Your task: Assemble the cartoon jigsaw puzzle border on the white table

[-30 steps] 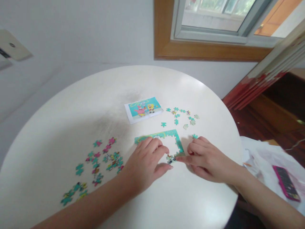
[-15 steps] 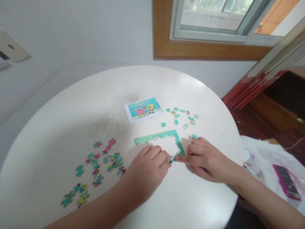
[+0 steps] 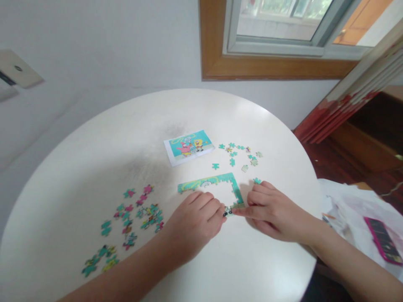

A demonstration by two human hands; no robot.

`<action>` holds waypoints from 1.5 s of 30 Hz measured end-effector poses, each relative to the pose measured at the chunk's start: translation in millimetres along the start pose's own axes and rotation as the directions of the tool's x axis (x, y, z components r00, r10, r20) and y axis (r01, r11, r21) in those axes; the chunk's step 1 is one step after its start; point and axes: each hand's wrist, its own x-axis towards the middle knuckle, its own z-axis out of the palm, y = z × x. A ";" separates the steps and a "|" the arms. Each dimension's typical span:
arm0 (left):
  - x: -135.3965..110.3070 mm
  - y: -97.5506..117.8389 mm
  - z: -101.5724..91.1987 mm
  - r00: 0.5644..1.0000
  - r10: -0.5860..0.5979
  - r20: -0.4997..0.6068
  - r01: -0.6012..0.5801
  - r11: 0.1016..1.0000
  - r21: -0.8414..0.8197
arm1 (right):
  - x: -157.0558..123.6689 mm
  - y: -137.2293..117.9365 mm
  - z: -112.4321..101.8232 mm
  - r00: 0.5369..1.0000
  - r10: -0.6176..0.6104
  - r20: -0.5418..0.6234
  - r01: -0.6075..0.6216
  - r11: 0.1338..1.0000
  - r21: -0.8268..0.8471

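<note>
A partly joined jigsaw puzzle border lies on the white round table, its top and right sides showing. My left hand is closed at its lower edge, fingertips at a puzzle piece with black and white marks. The same hand covers the border's lower left. From the right, my right hand presses its stretched index fingertip against that piece; its other fingers are bent and hold nothing visible. A loose teal piece lies just beyond the right knuckles.
A printed reference picture lies behind the puzzle. Several teal and pale pieces are scattered at the back right. More pink, teal and yellow pieces lie left of my left forearm. A pink-cased phone rests beyond the table's right edge.
Both hands stay nearly still at the same piece on the puzzle's lower edge. The whole view has shifted very slightly.
</note>
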 end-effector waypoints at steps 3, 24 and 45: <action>-0.6 1.3 -1.3 0.999 -0.014 0.032 0.014 1.000 0.005 | 0.2 -0.6 0.6 1.000 0.006 0.005 -0.006 1.000 0.012; -0.3 -6.3 -1.1 0.984 -0.173 0.041 0.177 0.972 -0.156 | 0.5 0.8 -0.3 1.000 -0.008 -0.010 0.008 0.999 0.040; 0.8 -5.7 -2.4 0.954 -0.285 0.094 0.299 0.884 -0.359 | 0.5 0.8 -0.5 0.999 -0.014 -0.029 0.015 0.999 0.038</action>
